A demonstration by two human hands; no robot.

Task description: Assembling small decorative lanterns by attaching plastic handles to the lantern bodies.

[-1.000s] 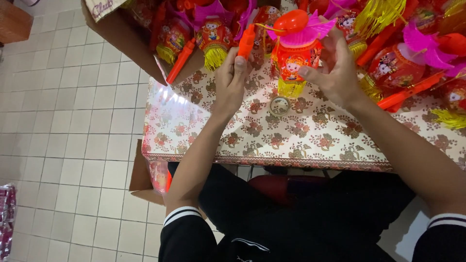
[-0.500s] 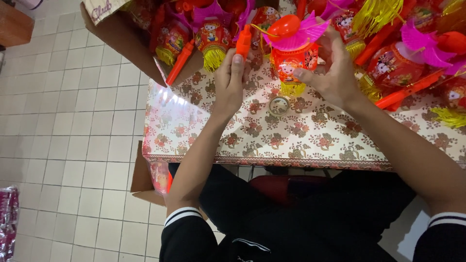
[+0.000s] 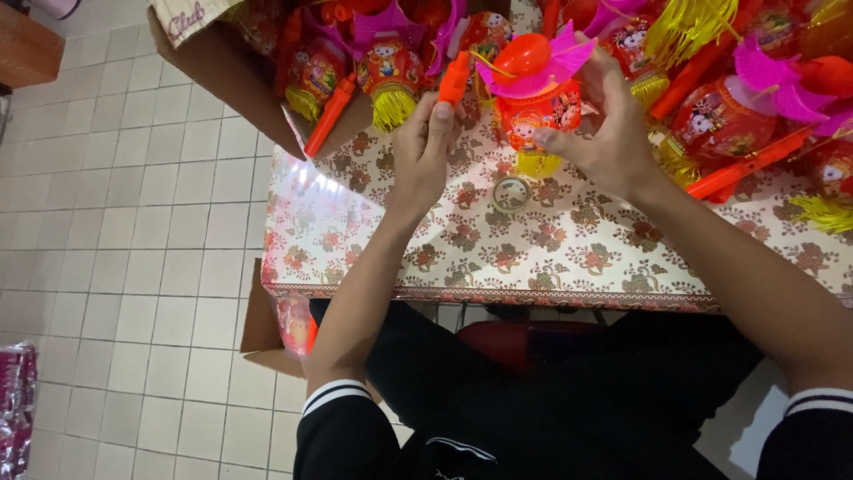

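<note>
A brown corrugated cardboard box is sitting at the far left corner of the floral-patterned table, its open top tilting toward the toys. A cream label with purple lettering is showing on the box's upper flap. Another brown cardboard box is standing on the tiled floor under the table's left edge. A shiny pink plastic-wrapped pack is lying far left of the table, on the floor.

Lantern behind tape roll on table; box left.
</note>
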